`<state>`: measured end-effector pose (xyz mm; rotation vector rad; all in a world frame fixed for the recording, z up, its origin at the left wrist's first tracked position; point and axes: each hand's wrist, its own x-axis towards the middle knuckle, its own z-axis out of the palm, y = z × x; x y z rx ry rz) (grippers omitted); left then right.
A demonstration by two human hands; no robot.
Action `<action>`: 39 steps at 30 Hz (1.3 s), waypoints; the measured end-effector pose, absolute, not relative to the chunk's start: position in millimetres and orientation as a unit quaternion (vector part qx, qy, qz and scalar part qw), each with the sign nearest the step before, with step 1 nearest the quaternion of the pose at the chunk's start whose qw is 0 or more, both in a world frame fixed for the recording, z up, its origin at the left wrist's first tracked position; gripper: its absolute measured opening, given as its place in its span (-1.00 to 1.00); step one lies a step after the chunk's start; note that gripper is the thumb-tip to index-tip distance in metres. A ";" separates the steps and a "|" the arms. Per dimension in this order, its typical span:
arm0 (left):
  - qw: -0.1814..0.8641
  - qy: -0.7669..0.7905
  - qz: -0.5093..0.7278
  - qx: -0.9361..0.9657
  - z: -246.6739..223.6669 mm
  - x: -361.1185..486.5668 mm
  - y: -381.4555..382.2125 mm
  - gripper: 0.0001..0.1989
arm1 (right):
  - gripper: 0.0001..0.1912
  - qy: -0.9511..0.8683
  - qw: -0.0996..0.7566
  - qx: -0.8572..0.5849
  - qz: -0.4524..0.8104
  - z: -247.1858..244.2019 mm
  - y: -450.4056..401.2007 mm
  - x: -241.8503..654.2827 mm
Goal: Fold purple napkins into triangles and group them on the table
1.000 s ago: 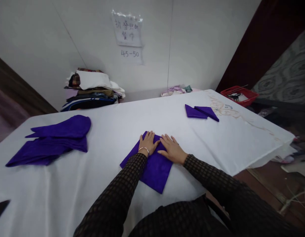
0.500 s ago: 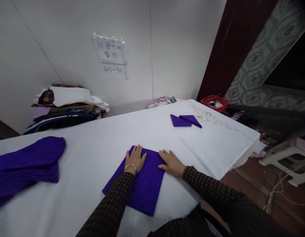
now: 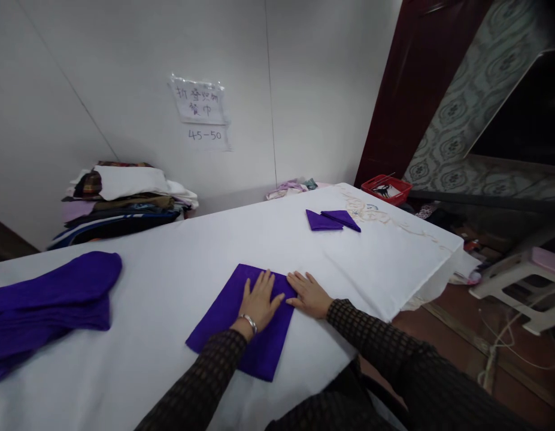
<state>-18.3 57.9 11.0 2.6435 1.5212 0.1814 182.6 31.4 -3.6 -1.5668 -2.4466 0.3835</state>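
Note:
A folded purple cloth [image 3: 218,311] lies flat on the white-covered table [image 3: 169,287] in front of me. My left hand [image 3: 260,299], with a silver bracelet at the wrist, rests palm down on the middle of the cloth, fingers spread. At the cloth's right edge, my right hand [image 3: 309,294] lies flat, its fingertips touching the upper right corner and its palm over the white cover. Neither hand grips anything. Two small folded purple pieces [image 3: 324,220] lie farther back on the right, one overlapping the other.
A larger heap of purple cloth [image 3: 52,305] lies at the left. Behind the table's back edge stands a pile of folded clothes [image 3: 129,197]. A red basket [image 3: 387,189] sits at the far right corner, and a plastic stool [image 3: 519,281] stands beyond the right edge.
My left hand has slid right across the cloth, from its upper left part to the middle, closer to my right hand. My right hand stays at the right edge. The view has shifted slightly.

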 end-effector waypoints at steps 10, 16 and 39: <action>0.080 0.380 0.027 0.921 -5.3 -23.3 -23.8 -0.26 | -0.26 -0.832 0.090 -0.535 0.114 -2.5 31.4 182.4; 0.094 0.370 0.007 0.924 -5.8 -37.9 -46.9 -0.23 | -0.26 -0.829 0.094 -0.538 0.121 -1.0 30.2 182.3; 0.077 0.389 0.079 0.915 12.1 -49.7 -81.1 -0.36 | -0.30 -0.747 0.162 -0.606 0.218 13.9 50.0 188.0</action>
